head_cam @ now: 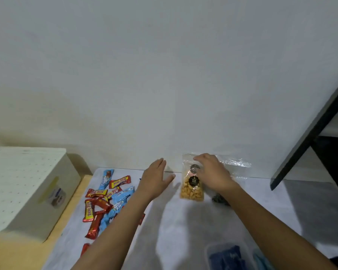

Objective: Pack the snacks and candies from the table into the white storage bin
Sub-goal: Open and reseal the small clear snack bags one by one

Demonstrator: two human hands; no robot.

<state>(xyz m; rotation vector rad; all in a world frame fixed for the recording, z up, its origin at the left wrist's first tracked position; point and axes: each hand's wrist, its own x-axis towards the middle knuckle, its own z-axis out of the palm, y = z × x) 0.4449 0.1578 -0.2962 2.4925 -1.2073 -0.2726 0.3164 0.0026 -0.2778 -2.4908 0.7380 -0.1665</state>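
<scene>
the clear bag of orange snacks, with a round black label on its front, is at the far middle of the table, close to the wall. the right hand lies over the bag's upper part, its fingers curled down around the top edge and gripping the plastic, so the snack-filled lower end shows below the hand. just left of the bag, apart from it, the left hand is held flat with its fingers straight and close together, thumb out to the side, holding nothing. behind the right hand a second clear bag spreads toward the right along the wall, and a small dark clump shows beside the right wrist; what it is cannot be told. further left, partly under the left forearm, a pile of candy bars in red, yellow and light blue wrappers lies loosely heaped on the white cloth. at the far left the white storage bin stands on a tan surface beside the cloth, its dotted lid on and a sticker on its near side. at the near edge a clear container holds something dark blue. on the right a dark shelf leans into view.
</scene>
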